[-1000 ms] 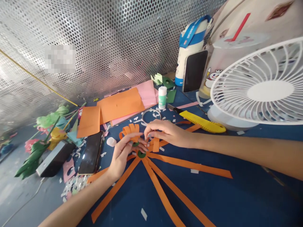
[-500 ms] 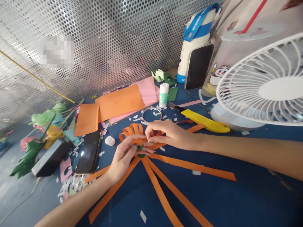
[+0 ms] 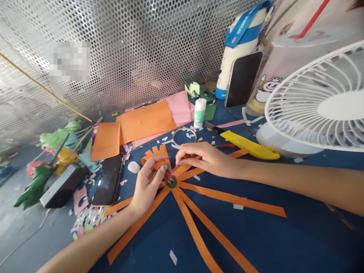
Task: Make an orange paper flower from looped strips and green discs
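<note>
Just beside the left hand [image 3: 146, 185]: green disc [image 3: 171, 182], orange strips [image 3: 231, 198] radiating | left hand curled at orange loops [image 3: 162, 151], grip unclear | right hand [image 3: 204, 159] narrowly pinched, hold unclear

1. Blue strap [image 3: 241, 32] on the white-and-blue bottle [image 3: 226, 70]: white capital letters reading "SPIDER", followed by a hyphen-like mark; the remainder curves away and cannot be read.
2. Red mark [image 3: 234, 40] low on the same strap: lettering too small to read.
3. Translucent cup [image 3: 256, 108]: printed emblem, a crowned snowman [image 3: 267, 90] with a yellow pointed object beside it.
4. Cup lid [image 3: 341, 37]: pinkish print, illegible.
5. White-and-green tube [image 3: 200, 113]: fine white print on the green label, illegible.
6. Pixelated patch [image 3: 69, 61] over the perforated panel [image 3: 127, 45]: content unreadable.
</note>
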Tool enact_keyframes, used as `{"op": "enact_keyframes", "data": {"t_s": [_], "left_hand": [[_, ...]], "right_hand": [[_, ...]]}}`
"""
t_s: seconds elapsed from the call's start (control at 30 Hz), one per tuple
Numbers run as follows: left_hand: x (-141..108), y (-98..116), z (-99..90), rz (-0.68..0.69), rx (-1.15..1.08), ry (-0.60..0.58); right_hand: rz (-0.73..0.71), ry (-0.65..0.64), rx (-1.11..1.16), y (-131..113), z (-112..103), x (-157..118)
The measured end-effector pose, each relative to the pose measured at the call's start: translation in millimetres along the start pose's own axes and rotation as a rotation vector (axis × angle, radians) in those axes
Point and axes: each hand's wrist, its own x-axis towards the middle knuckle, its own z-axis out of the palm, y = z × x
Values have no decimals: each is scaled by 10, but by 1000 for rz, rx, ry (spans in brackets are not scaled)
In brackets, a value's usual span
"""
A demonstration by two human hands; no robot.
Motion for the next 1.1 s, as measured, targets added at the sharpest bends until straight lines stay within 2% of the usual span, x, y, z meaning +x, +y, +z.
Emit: {"op": "enact_keyframes", "data": {"t_s": [0.3, 0.5, 0.8, 0.97, 1.1], "left_hand": [[-2, -38, 58, 23, 148, -5], [-10, -27, 58, 24, 151, -20], [-3, -24, 30, 46, -37, -140], [-4, 40, 72, -41, -215, -244], [-18, 104, 95, -85, -255, -298]], "right_hand": [[-92, 12, -207, 29, 103, -58], [33, -23, -252, -18, 110, -70], [72, 12, -96, -94, 38, -2], [1, -13, -182, -109, 56, -7], [-10, 0, -214, -122, 50, 4]]}}
